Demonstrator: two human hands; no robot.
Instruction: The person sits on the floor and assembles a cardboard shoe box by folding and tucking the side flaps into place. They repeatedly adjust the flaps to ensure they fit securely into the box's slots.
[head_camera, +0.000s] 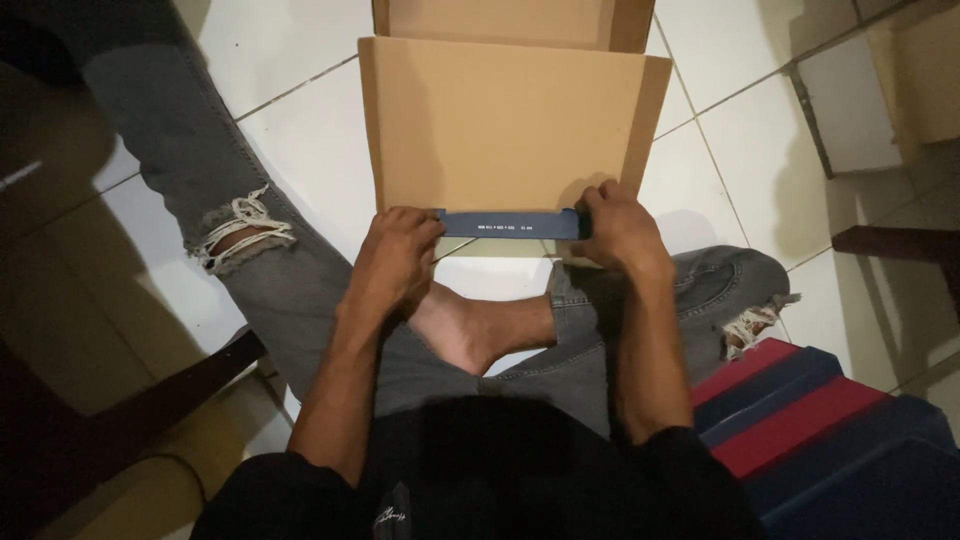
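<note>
Where dim light falls, white tiled floor (310, 150) under cardboard box (500, 130).

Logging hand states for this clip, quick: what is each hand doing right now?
Left hand: closed on the left end of the blue flap of the cardboard box.
Right hand: closed on its right end.

The one camera sits on my head and looks almost straight down, close over my lap. It faces forward across my crossed legs to the white tiled floor (300, 140), with my forearms running up from the bottom edge.
</note>
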